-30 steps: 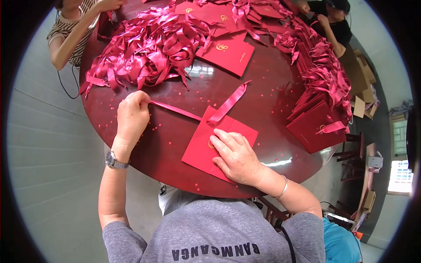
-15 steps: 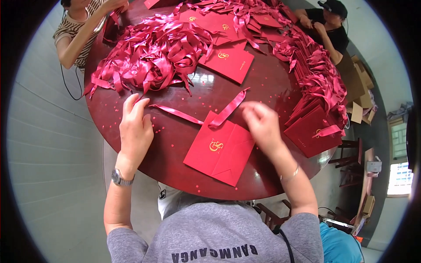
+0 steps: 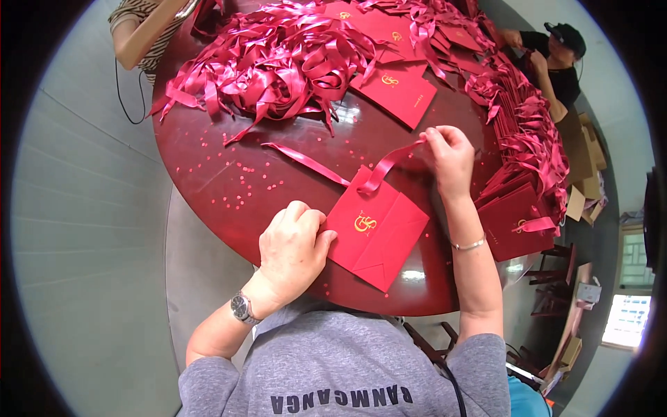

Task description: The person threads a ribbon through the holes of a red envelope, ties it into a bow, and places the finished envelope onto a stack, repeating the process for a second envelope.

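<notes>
A flat red paper gift bag [image 3: 385, 236] with a gold emblem lies tilted on the round table in front of me. From its top edge run two ends of a pink-red satin ribbon [image 3: 306, 162], one lying out to the left, the other raised to the right. My right hand [image 3: 453, 158] pinches the tip of the raised end between thumb and fingers. At the bag's left edge, my left hand [image 3: 292, 244] is closed with its thumb on that edge; its other fingertips are partly hidden.
A tangled heap of ribbons [image 3: 278, 69] covers the table's far left. Beyond the bag lie more red bags [image 3: 397, 94], and a long row of ribboned bags [image 3: 524, 139] lines the right rim. Small red paper dots [image 3: 243, 177] are scattered about. Two people work at the far side.
My left hand has come down from the loose left ribbon end to the bag's left edge. My right hand has taken hold of the right ribbon end. The whole view has shifted slightly.
</notes>
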`<state>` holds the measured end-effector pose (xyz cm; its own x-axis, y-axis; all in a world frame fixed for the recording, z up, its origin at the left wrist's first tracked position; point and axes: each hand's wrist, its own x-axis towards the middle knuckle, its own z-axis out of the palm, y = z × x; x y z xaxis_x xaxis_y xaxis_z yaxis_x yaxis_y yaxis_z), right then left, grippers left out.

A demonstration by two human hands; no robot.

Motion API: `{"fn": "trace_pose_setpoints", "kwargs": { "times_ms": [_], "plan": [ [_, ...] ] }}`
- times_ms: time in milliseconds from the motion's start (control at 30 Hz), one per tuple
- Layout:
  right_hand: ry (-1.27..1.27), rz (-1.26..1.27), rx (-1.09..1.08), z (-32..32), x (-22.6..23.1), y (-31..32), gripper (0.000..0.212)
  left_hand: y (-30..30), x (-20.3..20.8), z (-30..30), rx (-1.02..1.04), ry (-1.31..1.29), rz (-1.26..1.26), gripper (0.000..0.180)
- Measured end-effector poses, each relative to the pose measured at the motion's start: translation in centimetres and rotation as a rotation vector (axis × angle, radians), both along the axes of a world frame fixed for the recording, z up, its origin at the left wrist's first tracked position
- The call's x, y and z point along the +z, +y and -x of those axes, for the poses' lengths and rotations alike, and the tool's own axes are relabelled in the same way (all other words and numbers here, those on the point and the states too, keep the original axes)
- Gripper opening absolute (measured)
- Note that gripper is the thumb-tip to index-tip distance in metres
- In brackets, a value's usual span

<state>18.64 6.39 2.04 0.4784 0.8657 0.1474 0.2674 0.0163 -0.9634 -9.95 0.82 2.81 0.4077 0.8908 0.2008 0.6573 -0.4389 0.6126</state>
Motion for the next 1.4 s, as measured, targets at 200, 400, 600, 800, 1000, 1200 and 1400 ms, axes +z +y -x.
{"fn": "trace_pose_setpoints", "kwargs": {
  "times_ms": [200,400,600,800,1000,1200,1400],
  "plan": [
    [-0.035,-0.243,0.192,4.6,4.4,-6.4,0.006,0.5,0.9,-0.4,-0.01,-0.17,0.218,0.015],
    [-0.725,-0.417,0.444,7.9,5.3,-9.6,0.019,2.9,0.2,-1.1,-0.067,-0.178,0.111,0.013],
    [-0.744,-0.302,0.536,9.0,2.7,-10.3,0.025,5.2,0.4,-2.2,-0.114,-0.164,0.247,0.012],
    [-0.955,-0.088,0.409,8.1,3.3,-7.0,0.026,6.5,1.3,-2.9,-0.211,-0.25,0.525,0.015],
    [-0.998,0.005,0.378,7.5,3.6,-6.6,0.017,5.6,0.9,-2.8,-0.29,-0.236,0.372,0.021],
    [-0.925,-0.074,0.271,7.2,3.3,-6.5,0.019,5.7,1.2,-3.6,-0.28,-0.277,0.625,0.02],
    [-0.681,-0.159,0.291,6.8,3.0,-7.8,0.025,6.7,0.9,-4.2,-0.273,-0.563,1.094,0.018]
  ]
}}
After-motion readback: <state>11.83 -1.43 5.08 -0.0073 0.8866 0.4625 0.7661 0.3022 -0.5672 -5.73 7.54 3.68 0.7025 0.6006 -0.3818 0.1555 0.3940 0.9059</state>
